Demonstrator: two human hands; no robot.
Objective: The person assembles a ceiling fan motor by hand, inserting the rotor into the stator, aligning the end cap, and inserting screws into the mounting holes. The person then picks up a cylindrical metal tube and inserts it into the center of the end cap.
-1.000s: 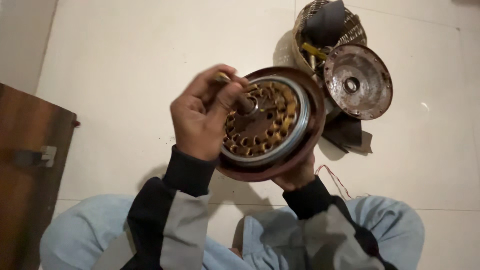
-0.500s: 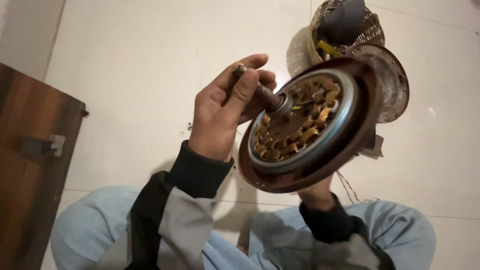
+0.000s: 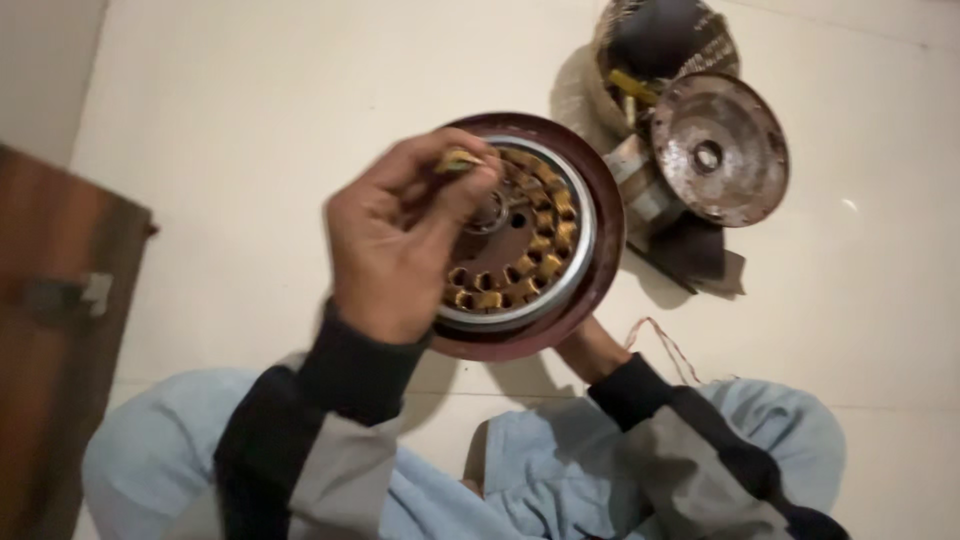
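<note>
Head view: the round dark-red metal motor housing with a ring of copper windings (image 3: pixel 530 250) is held above the pale tiled floor (image 3: pixel 230 130), over the person's lap. The left hand (image 3: pixel 400 245) sits over its face, fingers (image 3: pixel 455 185) pinched narrow on a small yellowish-tipped tool (image 3: pixel 458 160) near the central hub. The right hand (image 3: pixel 590 350) supports the housing from beneath; its fingers are hidden, so their state cannot be told. On the floor beyond lie a rusty round metal cover plate (image 3: pixel 720 150) and a woven basket holding dark parts (image 3: pixel 660 45). The housing appears heavy and rigid; the windings look fragile, so grip belongs at the outer rim.
</note>
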